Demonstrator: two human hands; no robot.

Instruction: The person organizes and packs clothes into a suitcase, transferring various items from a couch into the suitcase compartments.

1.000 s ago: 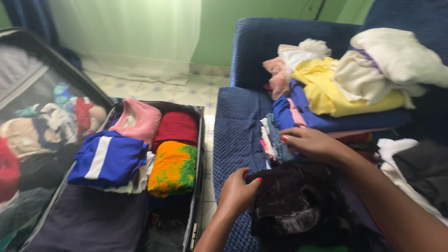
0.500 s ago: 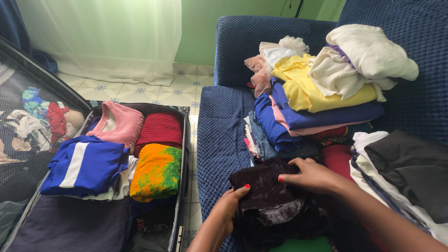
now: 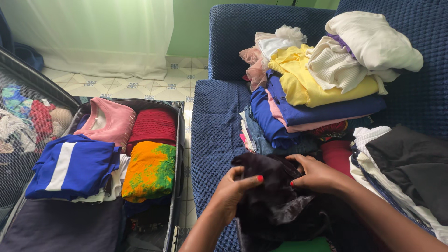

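Observation:
A dark brown velvet garment (image 3: 275, 200) lies bunched on the blue sofa seat (image 3: 214, 126) in front of me. My left hand (image 3: 232, 190) grips its left edge, thumb on top. My right hand (image 3: 316, 175) presses on its upper right part, fingers curled into the cloth. Just behind the garment stands a tall stack of folded clothes (image 3: 308, 93) in yellow, blue, pink and white.
An open suitcase (image 3: 179, 154) lies on the tiled floor at left, holding folded pink, red, orange-green and blue-white clothes. Its mesh lid (image 3: 28, 126) holds small items. A pile of white and black clothes (image 3: 406, 163) sits at right. A white curtain hangs at the back.
Both hands have closed in on the dark garment and lifted its left edge. My right hand came down from the clothes stack onto it. The view shifted slightly right.

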